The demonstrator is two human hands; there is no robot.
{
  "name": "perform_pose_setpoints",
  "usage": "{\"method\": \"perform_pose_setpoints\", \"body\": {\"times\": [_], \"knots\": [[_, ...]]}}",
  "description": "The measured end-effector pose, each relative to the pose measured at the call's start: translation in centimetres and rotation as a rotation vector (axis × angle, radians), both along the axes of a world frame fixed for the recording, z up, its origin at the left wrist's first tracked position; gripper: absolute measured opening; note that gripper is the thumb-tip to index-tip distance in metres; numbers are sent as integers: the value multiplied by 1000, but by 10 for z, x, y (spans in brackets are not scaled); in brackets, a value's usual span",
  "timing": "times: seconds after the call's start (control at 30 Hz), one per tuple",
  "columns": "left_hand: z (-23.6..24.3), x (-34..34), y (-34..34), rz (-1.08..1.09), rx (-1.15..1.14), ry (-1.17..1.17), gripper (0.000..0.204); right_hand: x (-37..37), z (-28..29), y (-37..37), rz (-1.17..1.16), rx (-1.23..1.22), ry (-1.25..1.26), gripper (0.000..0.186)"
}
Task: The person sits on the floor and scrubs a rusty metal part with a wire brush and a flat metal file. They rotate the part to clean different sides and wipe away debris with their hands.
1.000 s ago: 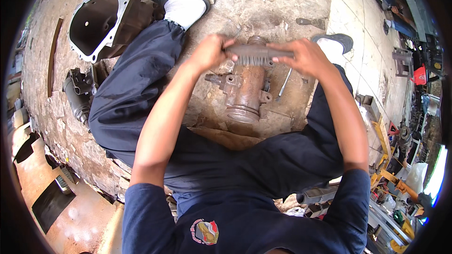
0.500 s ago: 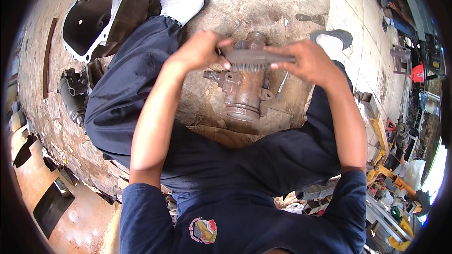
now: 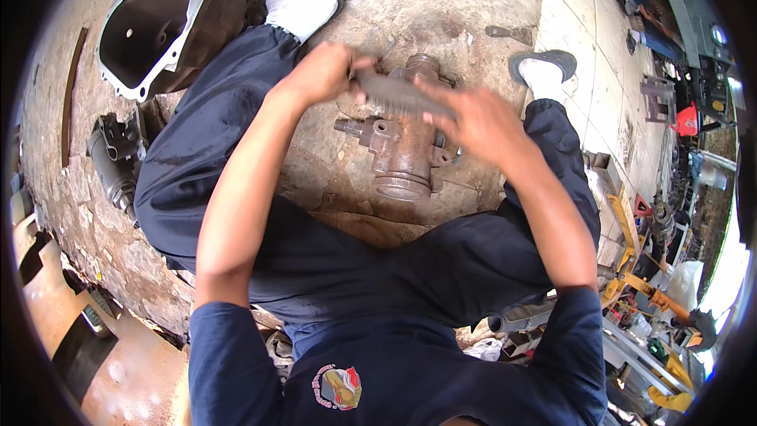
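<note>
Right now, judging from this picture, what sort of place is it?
Most likely a mechanical repair workshop: a rusty cylindrical metal part lies on the rough floor, a large open metal housing sits at left, and assorted equipment crowds the right side.

Bright light washes the pale tiles (image 3: 591, 35) on my right, with glare burning white at that rim. Shadow fills the hollow housing (image 3: 210, 30). My hands (image 3: 482, 122) and the brush (image 3: 398, 95) smear with motion blur; fisheye distortion bends edges toward black corners.
</note>
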State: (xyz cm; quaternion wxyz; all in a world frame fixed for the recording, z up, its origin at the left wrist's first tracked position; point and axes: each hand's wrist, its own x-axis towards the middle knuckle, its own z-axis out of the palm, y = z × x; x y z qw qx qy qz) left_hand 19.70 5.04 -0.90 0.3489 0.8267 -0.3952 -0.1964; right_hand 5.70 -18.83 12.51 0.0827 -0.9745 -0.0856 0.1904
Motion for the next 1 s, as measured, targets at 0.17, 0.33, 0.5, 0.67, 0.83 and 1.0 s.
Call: {"method": "perform_pose_setpoints", "body": {"times": [0.17, 0.33, 0.5, 0.67, 0.83, 1.0], "knots": [[47, -62, 41, -44, -74, 113, 43, -43, 30, 21, -16, 53, 138, 59], [19, -43, 21, 193, -145, -19, 42, -17, -18, -4, -3, 3, -67, 56], [12, -27, 24, 109, -127, -19, 48, -23, -25, 3, 17, 19, -100, 58], [50, -60, 44, 49, -108, 70, 49, -48, 2, 15, -22, 149, 87, 60], [30, -30, 38, 142, -37, -18, 51, -21, -46, -1, 40, 100, -167, 59], [47, -48, 48, 52, -129, 65, 45, -47, -31, 7, -16, 216, -49, 59]]}}
